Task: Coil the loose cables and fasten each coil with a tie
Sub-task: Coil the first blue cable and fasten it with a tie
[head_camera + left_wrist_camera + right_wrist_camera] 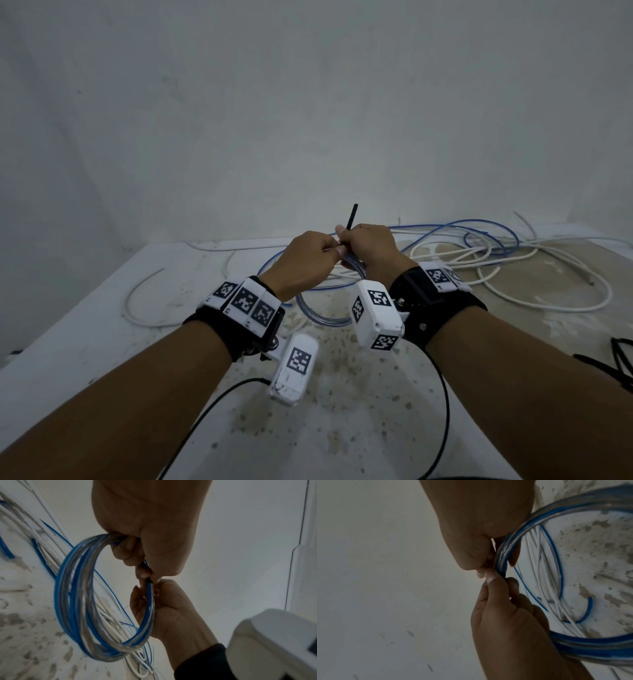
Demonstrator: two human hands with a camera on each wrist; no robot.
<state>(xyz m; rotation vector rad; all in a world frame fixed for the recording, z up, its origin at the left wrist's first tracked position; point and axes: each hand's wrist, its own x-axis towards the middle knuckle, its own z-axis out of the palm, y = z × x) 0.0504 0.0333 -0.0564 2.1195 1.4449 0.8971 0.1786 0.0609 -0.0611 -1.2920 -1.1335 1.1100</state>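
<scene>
Left hand [306, 255] and right hand [371, 246] meet knuckle to knuckle above the table [85, 342], both with fingers curled tight around the same stretch of a blue-and-clear cable coil [77, 601]. The coil hangs below the hands as several stacked loops, raised off the surface. A black tie [351, 217] is pinched at the right hand's fingertips, its free end standing up above the knuckles; a dark band sits on the coil where the two hands touch. Beyond and right of the hands, loose white cables [513, 270] and a thin blue cable [479, 229] lie tangled on the table.
</scene>
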